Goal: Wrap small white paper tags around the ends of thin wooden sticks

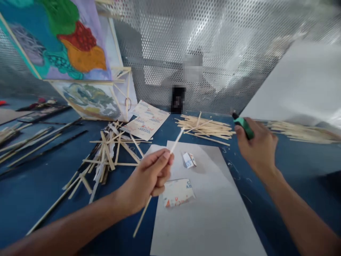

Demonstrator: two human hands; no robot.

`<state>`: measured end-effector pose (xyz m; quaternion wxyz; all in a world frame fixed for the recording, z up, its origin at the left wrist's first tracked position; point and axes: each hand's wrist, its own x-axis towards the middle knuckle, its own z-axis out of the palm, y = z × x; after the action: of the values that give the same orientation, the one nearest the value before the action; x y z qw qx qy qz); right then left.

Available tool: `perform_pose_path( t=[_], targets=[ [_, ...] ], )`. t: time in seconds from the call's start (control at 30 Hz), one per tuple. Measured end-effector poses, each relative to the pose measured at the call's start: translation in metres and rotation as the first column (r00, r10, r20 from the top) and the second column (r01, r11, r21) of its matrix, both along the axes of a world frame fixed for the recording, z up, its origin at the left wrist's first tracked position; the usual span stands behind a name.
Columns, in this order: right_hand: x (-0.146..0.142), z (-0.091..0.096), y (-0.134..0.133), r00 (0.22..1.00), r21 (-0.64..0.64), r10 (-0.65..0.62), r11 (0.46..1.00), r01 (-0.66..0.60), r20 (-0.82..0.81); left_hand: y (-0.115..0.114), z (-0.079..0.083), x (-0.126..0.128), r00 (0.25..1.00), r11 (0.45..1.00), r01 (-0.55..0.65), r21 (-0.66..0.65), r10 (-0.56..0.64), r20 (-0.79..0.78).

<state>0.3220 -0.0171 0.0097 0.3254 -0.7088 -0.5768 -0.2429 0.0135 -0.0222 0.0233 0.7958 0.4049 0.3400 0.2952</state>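
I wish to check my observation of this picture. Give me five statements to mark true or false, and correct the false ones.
1. The left hand grips a thin, pale wooden stick. True.
2. The right hand holds nothing. False: it holds a green and black handheld tool.
3. A large, flat white sheet lies on the blue table. True.
4. The small folded white piece with blue lettering lies on a pile of sticks. False: it lies on the large, flat white sheet.
5. The multicoloured painting is at the right of the picture. False: it is at the left.
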Motion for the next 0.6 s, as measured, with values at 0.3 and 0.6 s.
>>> perform_pose_path(
  t=[0.3,0.6],
  targets=[
    [-0.054,-0.004,-0.047,0.801,0.097,0.597,0.800,-0.592,-0.039,-0.020,0.008,-0.002,0.997,0.969,0.063,0.241,-0.074,0.038],
    [-0.080,0.004,-0.038,0.729,0.104,0.660,0.724,-0.682,0.181,-0.032,0.000,-0.008,0.989,0.958,0.143,0.250,-0.149,0.006]
  ],
)
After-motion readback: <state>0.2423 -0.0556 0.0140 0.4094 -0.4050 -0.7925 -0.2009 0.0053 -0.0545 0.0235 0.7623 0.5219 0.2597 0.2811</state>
